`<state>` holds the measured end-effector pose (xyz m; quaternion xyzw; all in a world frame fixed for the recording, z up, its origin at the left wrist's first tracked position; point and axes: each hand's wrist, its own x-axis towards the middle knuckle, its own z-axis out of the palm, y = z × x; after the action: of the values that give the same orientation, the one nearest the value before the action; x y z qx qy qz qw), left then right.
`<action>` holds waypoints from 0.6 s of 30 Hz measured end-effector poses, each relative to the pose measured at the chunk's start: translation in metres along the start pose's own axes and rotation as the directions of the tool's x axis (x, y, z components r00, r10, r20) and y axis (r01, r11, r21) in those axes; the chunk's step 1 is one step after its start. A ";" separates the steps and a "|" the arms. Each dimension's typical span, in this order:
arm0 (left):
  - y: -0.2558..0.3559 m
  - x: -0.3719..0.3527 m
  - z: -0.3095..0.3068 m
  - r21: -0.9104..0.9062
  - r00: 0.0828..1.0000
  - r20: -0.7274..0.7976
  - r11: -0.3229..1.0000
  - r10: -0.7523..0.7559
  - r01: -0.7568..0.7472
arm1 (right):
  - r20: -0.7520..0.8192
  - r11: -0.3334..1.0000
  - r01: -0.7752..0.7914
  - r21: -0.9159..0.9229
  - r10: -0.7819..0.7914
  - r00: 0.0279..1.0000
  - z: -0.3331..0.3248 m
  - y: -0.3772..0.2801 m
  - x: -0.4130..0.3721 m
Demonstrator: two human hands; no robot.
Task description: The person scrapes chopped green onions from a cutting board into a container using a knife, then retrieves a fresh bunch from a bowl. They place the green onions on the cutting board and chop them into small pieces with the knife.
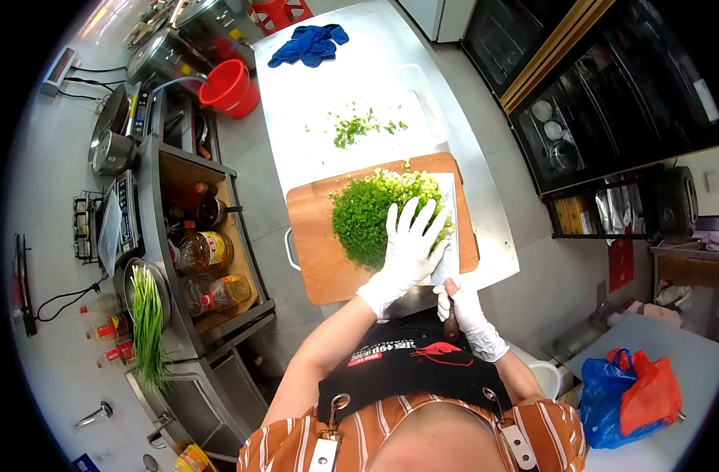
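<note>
Cleaver: lies on the cutting board [308,236], along the right edge of the scallion pile; the cleaver [450,263] has its long axis running away from the person's body, handle at the near end, blade reaching toward the far edge of the board.
Chopped scallions: the chopped scallions [363,216] are heaped on the middle and right of the board, dark green toward the left, paler toward the blade.
Right hand: the gloved right hand [477,322] is nearer the handle, its fingers clenched around it just off the board's near edge; the blade points away from this hand.
Left hand: the gloved left hand [406,248] lies palm down on the heap, fingers spread and grasping nothing; the blade is just to their right, roughly in line with them, the thumb close beside it. Whether the thumb touches the steel cannot be told.
Tabletop: carries the board on its near part; on the tabletop [489,185] beyond it are scattered scallion bits [355,128] and, at the far end, a crumpled blue cloth [308,46].
Left side: long uncut scallions [147,322] hang over the rim of a metal bowl [164,287]; a red bucket [232,88] stands farther off.
</note>
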<state>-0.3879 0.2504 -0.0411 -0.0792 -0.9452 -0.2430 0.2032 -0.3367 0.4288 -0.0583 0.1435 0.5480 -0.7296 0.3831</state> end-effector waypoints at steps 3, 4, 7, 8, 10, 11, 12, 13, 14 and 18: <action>-0.009 0.018 -0.010 0.002 0.999 -0.041 1.000 0.005 -0.005 | 0.023 0.998 0.047 -0.044 -0.046 0.999 0.012 -0.023 0.007; -0.014 0.026 -0.014 0.008 0.998 -0.056 1.000 0.007 -0.006 | 0.029 0.996 0.066 -0.067 -0.065 0.997 0.018 -0.034 0.010; -0.033 0.057 -0.026 0.029 0.996 -0.093 1.000 0.008 -0.005 | 0.048 0.999 -0.001 -0.042 0.003 0.999 0.035 -0.066 0.033; -0.041 0.069 -0.031 0.021 0.996 -0.094 1.000 0.008 -0.006 | 0.052 0.998 0.000 -0.058 0.003 0.999 0.044 -0.079 0.040; -0.063 0.095 -0.037 0.026 0.995 -0.097 1.000 0.000 0.003 | 0.075 0.999 0.008 -0.044 -0.004 0.997 0.063 -0.106 0.060; -0.076 0.110 -0.041 0.031 0.994 -0.105 1.000 0.008 -0.005 | 0.096 1.000 0.012 -0.027 -0.010 0.995 0.073 -0.119 0.071; -0.090 0.124 -0.042 0.005 0.997 -0.076 1.000 -0.029 0.029 | 0.106 1.000 0.015 -0.013 -0.014 0.994 0.084 -0.133 0.082; -0.105 0.138 -0.042 -0.020 0.997 -0.045 0.998 -0.065 0.064 | 0.115 1.000 0.017 0.000 -0.017 0.993 0.095 -0.147 0.095; -0.119 0.152 -0.045 0.005 0.997 -0.007 0.997 -0.075 0.075 | 0.115 0.998 -0.022 0.050 0.016 0.993 0.105 -0.160 0.110; -0.194 0.183 -0.022 -0.225 0.929 0.285 0.925 -0.237 0.305 | 0.056 0.990 -0.127 0.065 0.123 0.991 0.129 -0.194 0.165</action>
<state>-0.5942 0.0802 -0.0293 -0.0037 -0.9238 -0.3814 0.0327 -0.5581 0.2658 0.0174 0.1718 0.5026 -0.7260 0.4369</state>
